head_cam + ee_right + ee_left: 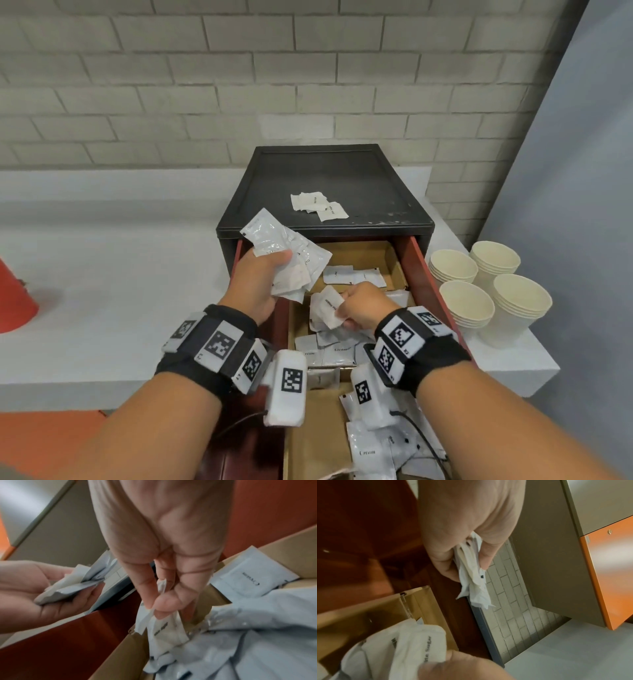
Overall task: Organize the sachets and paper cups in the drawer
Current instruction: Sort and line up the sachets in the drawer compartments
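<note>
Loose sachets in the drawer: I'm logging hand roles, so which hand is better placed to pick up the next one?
Probably the right hand: it is down in the drawer, pinching a few sugar sachets among the loose sachets. The left hand is held over the drawer's left edge, full with a bundle of sachets.

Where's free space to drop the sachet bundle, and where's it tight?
Free: the black cabinet top left of and behind the loose sachets; the white counter left of the cabinet; bare cardboard in the drawer near-left, by its red wall. Crowded: mid-drawer under the right hand, and the counter right, filled by paper cup stacks.
</note>
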